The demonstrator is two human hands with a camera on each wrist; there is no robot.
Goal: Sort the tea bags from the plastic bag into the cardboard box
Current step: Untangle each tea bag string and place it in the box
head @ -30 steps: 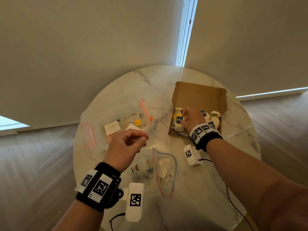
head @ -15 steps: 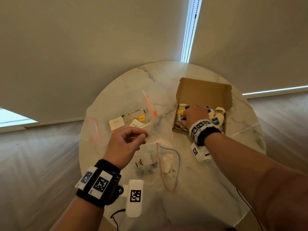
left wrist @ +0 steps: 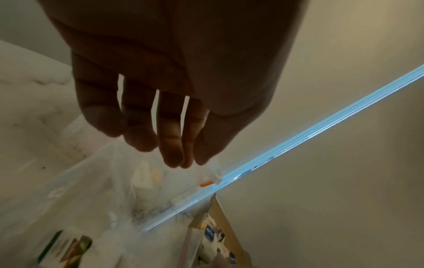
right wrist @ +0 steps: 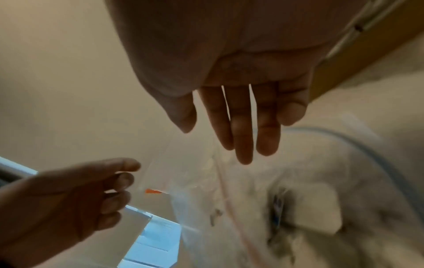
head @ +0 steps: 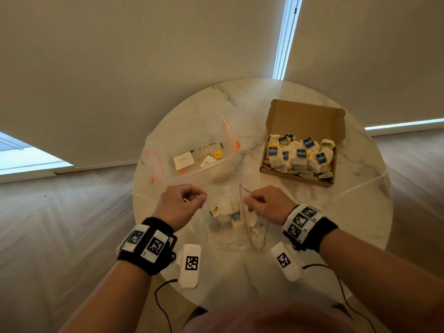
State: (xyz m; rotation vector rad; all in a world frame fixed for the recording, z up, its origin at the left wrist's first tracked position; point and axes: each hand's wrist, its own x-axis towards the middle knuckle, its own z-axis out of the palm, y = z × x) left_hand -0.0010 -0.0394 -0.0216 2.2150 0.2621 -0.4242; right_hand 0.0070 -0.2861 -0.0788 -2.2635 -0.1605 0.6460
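A brown cardboard box (head: 305, 116) stands open at the table's back right, packed with white tea bags (head: 298, 155) with blue tags. A clear zip plastic bag (head: 230, 227) lies near me and holds a few tea bags (head: 225, 212). My left hand (head: 201, 198) pinches the bag's edge between thumb and fingertips; the left wrist view shows the pinched plastic (left wrist: 213, 170). My right hand (head: 248, 204) hovers at the bag's red zip rim. In the right wrist view its fingers (right wrist: 243, 137) hang straight over the bag (right wrist: 229, 208) and hold nothing.
A second clear bag (head: 199, 140) with paper tags and tea crumbs lies at the back left of the round marble table (head: 336, 224). Loose crumbs dot the table between the bags. Cables trail from both wrist cameras off the near edge.
My right hand has left the box and come back to the mouth of the near bag. My left hand has kept its pinch on the bag's edge.
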